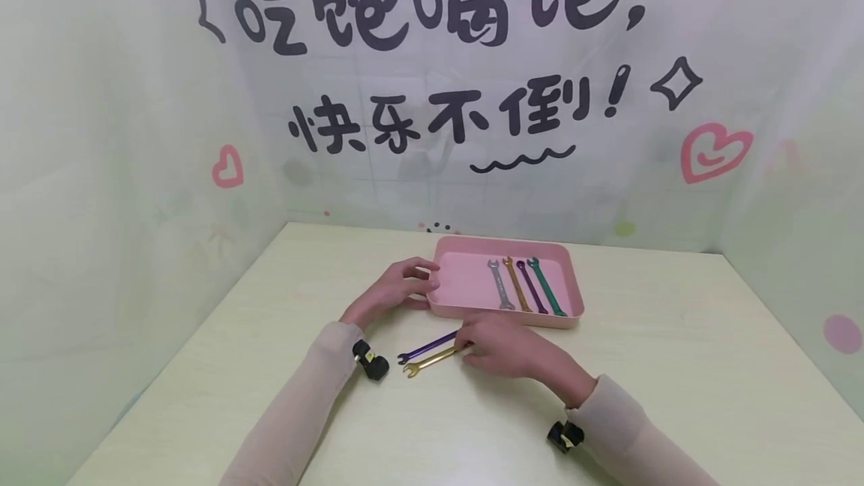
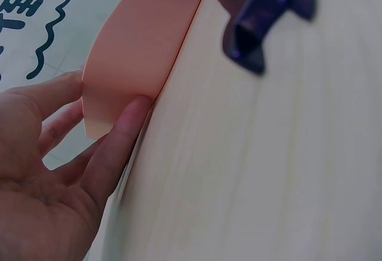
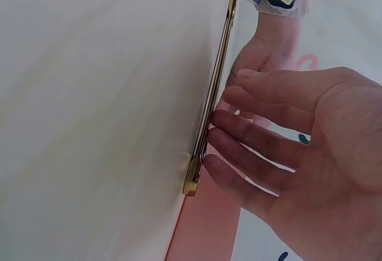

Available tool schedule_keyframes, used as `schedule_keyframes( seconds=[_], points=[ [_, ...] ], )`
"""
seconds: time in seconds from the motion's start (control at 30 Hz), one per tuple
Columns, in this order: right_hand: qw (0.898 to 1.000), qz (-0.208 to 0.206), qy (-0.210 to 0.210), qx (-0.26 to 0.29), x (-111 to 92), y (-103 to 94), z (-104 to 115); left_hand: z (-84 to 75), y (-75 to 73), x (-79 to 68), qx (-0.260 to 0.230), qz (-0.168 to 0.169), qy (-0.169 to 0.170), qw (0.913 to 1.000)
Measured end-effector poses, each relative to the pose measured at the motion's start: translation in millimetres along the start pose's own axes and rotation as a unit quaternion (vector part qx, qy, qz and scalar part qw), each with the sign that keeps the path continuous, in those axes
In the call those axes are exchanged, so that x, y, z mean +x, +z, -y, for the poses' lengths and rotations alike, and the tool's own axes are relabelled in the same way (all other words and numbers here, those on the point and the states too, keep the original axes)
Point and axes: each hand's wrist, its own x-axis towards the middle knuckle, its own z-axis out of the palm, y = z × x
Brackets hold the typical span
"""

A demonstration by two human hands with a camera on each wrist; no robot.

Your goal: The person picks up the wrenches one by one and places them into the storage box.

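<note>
A pink tray [image 1: 466, 311] sits toward the back of the table. My left hand [image 1: 394, 287] holds its left end near the front corner, with the thumb [image 2: 128, 120] against the outer wall and the fingers at the rim. In front of the tray, a gold wrench [image 1: 430, 361] and a purple wrench [image 1: 427, 348] lie side by side on the table. My right hand [image 1: 506, 346] is over their right ends and hides them. In the right wrist view, its nearly straight fingers [image 3: 256, 135] touch the gold wrench, while the thumb stays apart.
Inside the tray's right half lie a silver wrench [image 1: 501, 285], another gold wrench [image 1: 517, 285], another purple wrench [image 1: 532, 287] and a green wrench [image 1: 547, 287]. Behind the pale table [image 1: 675, 366] hangs a printed curtain [image 1: 378, 193].
</note>
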Motion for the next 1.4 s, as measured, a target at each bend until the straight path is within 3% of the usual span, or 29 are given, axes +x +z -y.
schedule_keyframes(
  seconds=[0.6,1.13,1.4],
  points=[
    [0.999,0.0,-0.006,-0.043,-0.6,-0.9,7.4,-0.5,-0.6,1.1,0.003,-0.004,-0.004,1.0],
    [1.0,-0.002,0.013,0.0,0.3,3.9,8.6,1.5,0.0,1.4,0.002,0.0,0.003,1.0],
    [1.0,0.01,-0.003,-0.024,0.6,4.3,10.0,0.3,-0.5,-0.3,0.002,-0.002,0.004,1.0]
  ],
)
